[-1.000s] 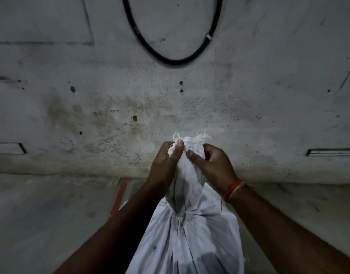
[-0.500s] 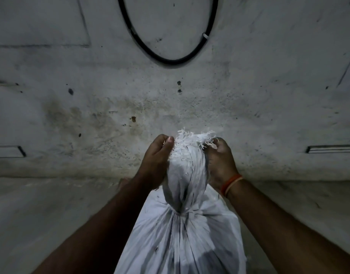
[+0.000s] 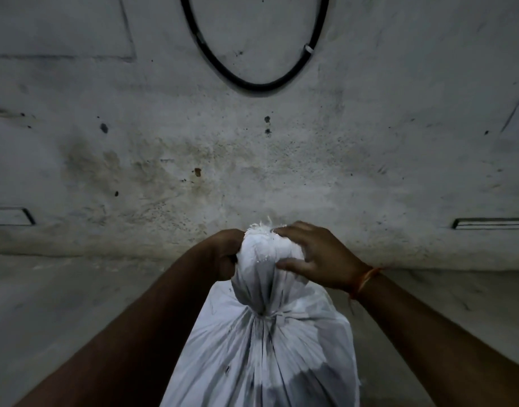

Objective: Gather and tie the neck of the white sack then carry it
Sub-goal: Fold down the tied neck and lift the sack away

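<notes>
The white sack (image 3: 261,356) stands upright in front of me, low in the middle of the view. Its neck (image 3: 264,314) is cinched by a thin white tie, and the loose top (image 3: 267,254) above it bulges into a rounded bunch with frayed threads. My left hand (image 3: 223,254) is closed on the left side of that bunch. On the right side rests my right hand (image 3: 317,257), fingers spread over the top and thumb pressed against the fabric. An orange thread band circles the right wrist.
A stained grey concrete wall (image 3: 252,160) rises just behind the sack, with a black cable loop (image 3: 252,83) hanging on it. Narrow slots sit in the wall at left (image 3: 12,215) and right (image 3: 490,223). Bare concrete floor (image 3: 76,304) lies on both sides.
The sack's open top has been pushed down and folded into a rounded bunch. My right hand went from pinching the frayed edge to spreading over the top.
</notes>
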### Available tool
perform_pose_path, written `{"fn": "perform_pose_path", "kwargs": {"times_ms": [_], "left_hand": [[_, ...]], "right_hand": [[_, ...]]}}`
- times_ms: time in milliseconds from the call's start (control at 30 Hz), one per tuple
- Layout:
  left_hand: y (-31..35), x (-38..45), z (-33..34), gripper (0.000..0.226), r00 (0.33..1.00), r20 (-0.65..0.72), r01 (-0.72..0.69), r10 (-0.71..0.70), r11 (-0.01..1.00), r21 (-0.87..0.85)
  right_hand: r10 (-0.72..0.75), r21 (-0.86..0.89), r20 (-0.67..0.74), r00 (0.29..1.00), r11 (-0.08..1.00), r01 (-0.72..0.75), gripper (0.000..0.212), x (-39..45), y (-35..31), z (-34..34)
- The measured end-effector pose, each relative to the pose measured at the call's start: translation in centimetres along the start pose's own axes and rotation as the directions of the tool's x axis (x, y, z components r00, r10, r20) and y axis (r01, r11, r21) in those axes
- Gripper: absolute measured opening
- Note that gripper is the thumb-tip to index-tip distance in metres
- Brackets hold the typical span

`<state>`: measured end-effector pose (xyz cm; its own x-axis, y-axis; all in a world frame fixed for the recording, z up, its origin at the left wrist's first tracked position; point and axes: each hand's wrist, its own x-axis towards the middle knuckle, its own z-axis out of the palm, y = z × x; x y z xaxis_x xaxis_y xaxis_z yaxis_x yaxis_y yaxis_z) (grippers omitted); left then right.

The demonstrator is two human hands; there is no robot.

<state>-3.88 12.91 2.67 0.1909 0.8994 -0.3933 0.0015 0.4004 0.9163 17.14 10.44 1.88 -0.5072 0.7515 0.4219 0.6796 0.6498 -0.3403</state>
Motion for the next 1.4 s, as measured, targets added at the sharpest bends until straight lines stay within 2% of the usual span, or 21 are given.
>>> {"fn": "perform_pose_path", "kwargs": {"times_ms": [67, 100, 133, 167, 200, 233, 267, 367, 533, 667, 700, 767, 833, 900, 967, 1033, 1133, 1200, 1267, 1333, 1400], "left_hand": [[0.1, 0.0, 0.6, 0.033, 0.997, -0.078, -0.016, 0.014, 1.0, -0.025], [-0.1, 0.5, 0.5, 0.041, 0.979, -0.165, -0.117, 0.121, 0.993, 0.037], [-0.2, 0.6, 0.2, 0.043, 0.918, -0.252, -0.256, 0.307, 0.942, 0.217], [-0.6, 0.2, -0.2, 0.043, 0.799, -0.273, -0.38, 0.536, 0.802, 0.461], [-1.0, -0.7, -0.6, 0.042, 0.648, -0.2, -0.489, 0.735, 0.602, 0.632], [-1.5, -1.9, -0.6, 0.044, 0.539, -0.069, -0.566, 0.839, 0.422, 0.708], [-2.3, -2.8, -0.5, 0.049, 0.502, 0.059, -0.61, 0.863, 0.304, 0.732], [-5.1, -3.5, 0.0, 0.074, 0.589, 0.251, -0.591, 0.768, 0.198, 0.782], [-5.4, -1.0, -0.5, 0.05, 0.585, 0.186, -0.62, 0.789, 0.288, 0.73], [-4.6, 0.2, -0.6, 0.04, 0.722, 0.194, -0.549, 0.664, 0.379, 0.745], [-4.4, 0.5, -0.6, 0.037, 0.752, 0.173, -0.519, 0.635, 0.41, 0.75], [-4.1, 1.2, -0.6, 0.029, 0.792, 0.13, -0.478, 0.596, 0.473, 0.74], [-4.4, 2.0, -0.8, 0.027, 0.829, 0.078, -0.451, 0.553, 0.581, 0.677], [-4.5, 2.5, -0.8, 0.031, 0.864, 0.04, -0.435, 0.502, 0.704, 0.562], [-4.7, 2.7, -0.5, 0.034, 0.899, 0.014, -0.393, 0.438, 0.79, 0.471], [-5.2, 2.7, -0.2, 0.032, 0.946, 0.012, -0.306, 0.325, 0.878, 0.368], [-5.9, 2.7, -0.1, 0.034, 0.981, 0.008, -0.19, 0.196, 0.938, 0.291], [-6.0, 2.3, -0.3, 0.046, 0.966, -0.076, -0.171, 0.245, 0.836, 0.522], [-6.8, 1.2, -0.8, 0.057, 0.856, -0.105, -0.194, 0.507, 0.501, 0.843], [-8.2, -0.8, -1.1, 0.072, 0.658, 0.132, -0.341, 0.742, 0.137, 0.93], [-10.2, -1.0, -1.6, 0.084, 0.623, 0.267, -0.443, 0.736, 0.051, 0.895]], "right_hand": [[0.039, 0.039, -0.024, 0.999, 0.999, -0.038, 0.03, 0.1, 0.0, 0.3], [0.078, 0.078, -0.037, 0.996, 0.994, -0.075, 0.022, 0.1, 0.2, 0.4], [0.12, 0.113, -0.036, 0.992, 0.987, -0.115, 0.018, 0.0, 0.4, 0.4], [0.16, 0.158, -0.025, 0.987, 0.975, -0.154, 0.018, -0.2, 0.6, 0.4], [0.197, 0.22, -0.005, 0.98, 0.957, -0.191, 0.018, -0.3, 0.7, 0.3], [0.234, 0.284, 0.017, 0.972, 0.931, -0.229, 0.019, -0.4, 0.8, 0.3], [0.266, 0.344, 0.039, 0.963, 0.901, -0.262, 0.019, -0.3, 0.8, 0.3], [0.332, 0.501, 0.114, 0.936, 0.795, -0.343, 0.019, 0.0, 0.8, 0.8], [0.392, 0.634, 0.178, 0.903, 0.656, -0.41, 0.044, 0.3, 1.1, 2.0], [0.428, 0.601, 0.173, 0.887, 0.668, -0.439, 0.063, 0.7, 1.9, 2.4], [0.436, 0.517, 0.127, 0.891, 0.737, -0.435, 0.063, 0.9, 2.0, 2.5], [0.401, 0.164, -0.067, 0.914, 0.908, -0.386, 0.054, 0.9, 2.1, 2.6], [0.221, -0.116, -0.218, 0.951, 0.961, -0.25, 0.053, 0.1, 1.2, 2.1], [0.046, -0.251, -0.163, 0.986, 0.964, -0.087, 0.063, -1.3, 0.2, 2.2], [0.011, -0.337, -0.017, 1.0, 0.941, -0.016, 0.076, -2.5, 0.0, 3.7], [0.059, -0.254, 0.052, 0.997, 0.966, -0.043, 0.075, -2.9, 0.5, 5.1], [0.074, -0.012, 0.034, 0.997, 0.997, -0.074, 0.047, -2.4, 1.7, 5.9], [0.088, 0.044, 0.028, 0.996, 0.995, -0.09, 0.032, -2.1, 2.2, 5.9], [0.172, 0.114, 0.047, 0.984, 0.978, -0.176, 0.025, -2.0, 2.8, 5.8], [0.273, 0.228, 0.085, 0.958, 0.931, -0.285, 0.028, -2.0, 3.5, 5.6], [0.331, 0.343, 0.142, 0.933, 0.868, -0.36, 0.034, -2.0, 4.0, 5.5]]}}
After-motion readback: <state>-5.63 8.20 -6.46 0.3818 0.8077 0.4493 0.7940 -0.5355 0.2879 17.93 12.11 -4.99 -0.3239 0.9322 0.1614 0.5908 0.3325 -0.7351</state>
